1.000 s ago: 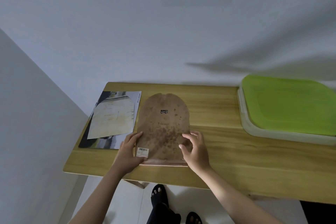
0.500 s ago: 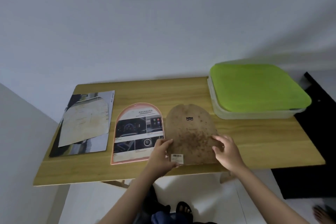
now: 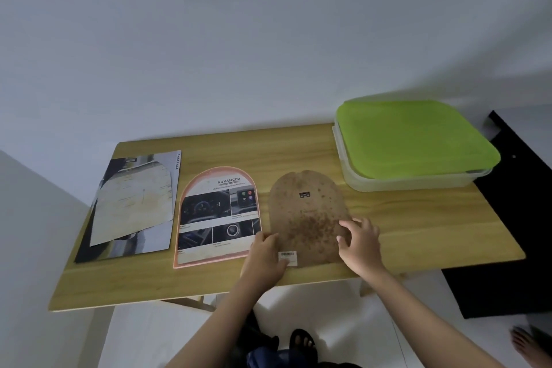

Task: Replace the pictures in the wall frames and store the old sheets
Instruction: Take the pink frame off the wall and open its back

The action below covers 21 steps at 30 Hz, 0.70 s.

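- On the wooden table (image 3: 418, 227), right of the arched frame (image 3: 217, 215), lies the brown backing board (image 3: 307, 218), flat, rear face up, a small hanger fitting near its rounded top; it appears thin, stiff and light, its surface mottled.
- The left hand (image 3: 264, 257) rests on the board's near left corner, by the barcode label (image 3: 288, 257); the right hand (image 3: 360, 240) presses its right edge; both lie flat upon it, neither clenched nor lifting.
- The frame shows a printed sheet, probably limp paper; best lifted by an edge.
- Left of the frame lie loose sheets (image 3: 134, 206); far right of it, the green-lidded box (image 3: 415, 140), lid on.
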Tool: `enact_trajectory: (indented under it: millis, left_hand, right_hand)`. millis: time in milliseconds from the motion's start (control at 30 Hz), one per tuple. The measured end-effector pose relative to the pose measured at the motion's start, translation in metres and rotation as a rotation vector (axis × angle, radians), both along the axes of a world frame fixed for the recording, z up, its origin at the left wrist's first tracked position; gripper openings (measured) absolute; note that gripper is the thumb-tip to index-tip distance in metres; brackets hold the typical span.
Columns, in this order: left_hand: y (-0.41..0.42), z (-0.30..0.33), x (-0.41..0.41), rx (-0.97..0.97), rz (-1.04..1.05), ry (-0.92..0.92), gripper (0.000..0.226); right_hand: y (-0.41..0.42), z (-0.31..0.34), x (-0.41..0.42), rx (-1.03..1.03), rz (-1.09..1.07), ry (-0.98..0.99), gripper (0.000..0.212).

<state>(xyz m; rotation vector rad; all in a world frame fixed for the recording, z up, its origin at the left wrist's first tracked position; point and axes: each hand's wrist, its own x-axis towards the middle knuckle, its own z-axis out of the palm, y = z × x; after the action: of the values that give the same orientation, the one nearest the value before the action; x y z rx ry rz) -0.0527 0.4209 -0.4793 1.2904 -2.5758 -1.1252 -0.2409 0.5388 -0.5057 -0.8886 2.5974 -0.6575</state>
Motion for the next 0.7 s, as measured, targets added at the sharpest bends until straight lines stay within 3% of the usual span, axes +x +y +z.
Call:
enact_trajectory:
  millis: [200,400,533,700]
  left_hand:
    - [-0.017,0.003,0.036,-0.069,0.284,0.170,0.035]
    - [-0.048,0.000,0.088,-0.105,0.611,0.104,0.040]
    - [-0.063,-0.003,0.107,-0.080,0.686,0.052,0.045]
    - [-0.072,-0.005,0.113,-0.061,0.702,0.018,0.051]
  right_hand:
    - [-0.034,0.008,0.036,-0.195,0.117,0.156,0.024]
    - [-0.090,0.022,0.083,-0.295,0.338,0.019,0.025]
    - [-0.113,0.020,0.102,-0.202,0.436,-0.050,0.025]
    - [-0.119,0.013,0.117,-0.028,0.485,0.068,0.029]
